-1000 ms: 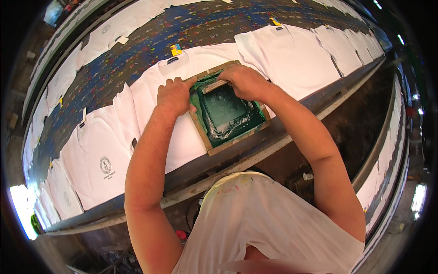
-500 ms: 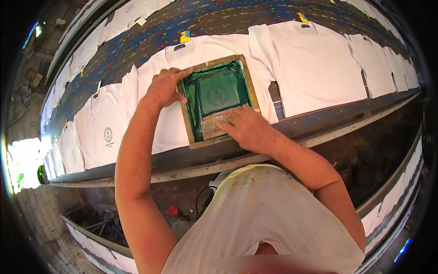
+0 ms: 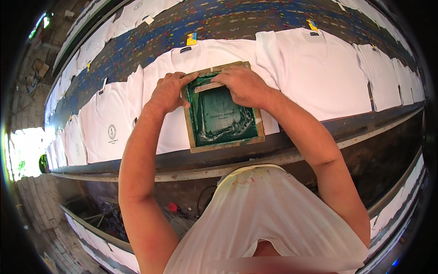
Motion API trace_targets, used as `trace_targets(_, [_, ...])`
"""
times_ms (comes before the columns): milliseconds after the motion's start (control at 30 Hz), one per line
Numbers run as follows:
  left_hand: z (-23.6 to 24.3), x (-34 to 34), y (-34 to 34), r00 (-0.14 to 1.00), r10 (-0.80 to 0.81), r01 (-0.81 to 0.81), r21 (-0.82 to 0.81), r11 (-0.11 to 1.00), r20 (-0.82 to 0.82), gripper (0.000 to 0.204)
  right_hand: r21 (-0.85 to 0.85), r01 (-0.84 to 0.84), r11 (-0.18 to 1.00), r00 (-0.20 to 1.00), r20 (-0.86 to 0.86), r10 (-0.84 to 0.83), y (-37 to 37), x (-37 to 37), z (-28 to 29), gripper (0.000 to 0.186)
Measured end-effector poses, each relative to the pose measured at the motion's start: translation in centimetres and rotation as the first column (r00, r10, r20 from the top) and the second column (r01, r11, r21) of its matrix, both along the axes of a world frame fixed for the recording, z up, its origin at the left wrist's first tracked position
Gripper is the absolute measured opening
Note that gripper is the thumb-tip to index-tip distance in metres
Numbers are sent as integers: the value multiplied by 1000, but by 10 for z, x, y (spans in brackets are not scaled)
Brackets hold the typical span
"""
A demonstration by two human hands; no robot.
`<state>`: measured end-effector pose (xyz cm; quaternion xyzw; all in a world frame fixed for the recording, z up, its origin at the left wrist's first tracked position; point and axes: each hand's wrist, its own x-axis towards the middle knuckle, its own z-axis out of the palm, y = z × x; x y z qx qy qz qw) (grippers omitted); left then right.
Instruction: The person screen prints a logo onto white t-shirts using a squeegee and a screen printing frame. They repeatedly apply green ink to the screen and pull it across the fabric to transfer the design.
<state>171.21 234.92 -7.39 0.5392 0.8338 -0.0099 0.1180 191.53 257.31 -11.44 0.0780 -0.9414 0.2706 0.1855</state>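
A wooden-framed printing screen (image 3: 259,129) with green mesh and a dark emblem lies on a white T-shirt (image 3: 167,139). My left hand (image 3: 169,91) is closed on the frame's upper left side, fingers over its corner and thumb on the side rail. My right hand (image 3: 244,86) is closed on a wooden squeegee (image 3: 205,87) at the top end of the screen, inside the frame. Dark, glossy ink is smeared round the lower part of the mesh. To the left, a T-shirt (image 3: 102,137) shows a small dark emblem; the T-shirt (image 3: 315,73) to the right is white.
The long printing table (image 3: 114,177) carries a row of T-shirts, with a second row on the far side of its dark, speckled top (image 3: 237,18). More white garments (image 3: 98,244) lie on another table behind me. A brick floor (image 3: 43,205) and a bright opening show at left.
Half a second ago my right hand was at the lower end of the screen with the squeegee; it has moved up to the top end. My left hand stays on the frame.
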Motion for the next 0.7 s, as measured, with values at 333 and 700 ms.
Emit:
trace_targets(333, [-3, -3, -4, 1000, -4, 3, 47, 999, 17, 113, 84, -117, 990, 993, 2, 117, -76, 100, 0, 38])
trace_targets(700, [-3, -4, -5, 998, 6, -9, 56, 998, 57, 121, -17, 64, 998, 991, 123, -61, 7, -7, 15, 45])
